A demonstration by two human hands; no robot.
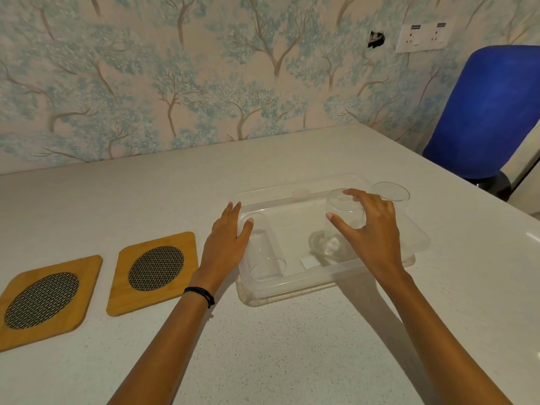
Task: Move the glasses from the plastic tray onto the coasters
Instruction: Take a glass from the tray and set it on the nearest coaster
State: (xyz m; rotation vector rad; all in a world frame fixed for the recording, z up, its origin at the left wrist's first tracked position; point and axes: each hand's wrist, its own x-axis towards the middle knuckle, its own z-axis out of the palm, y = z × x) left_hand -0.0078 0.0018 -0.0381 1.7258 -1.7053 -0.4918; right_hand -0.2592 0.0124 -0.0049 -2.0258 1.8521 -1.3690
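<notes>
A clear plastic tray (295,283) sits on the white table and holds three clear glasses. One glass (264,252) lies on its side at the tray's left end. A second glass (340,226) stands in the middle, and my right hand (371,229) curls around its upper part, thumb on the front and index finger over the top. The third glass (390,192) stands at the far right corner. My left hand (225,241) rests flat on the tray's left rim, fingers apart, holding nothing. Two square wooden coasters with mesh centres, one nearer (156,268) and one farther left (41,299), lie bare left of the tray.
A blue chair (485,112) stands past the table's right edge. The wallpapered wall (204,83) runs along the table's back edge, with a socket plate (420,38) high on the right.
</notes>
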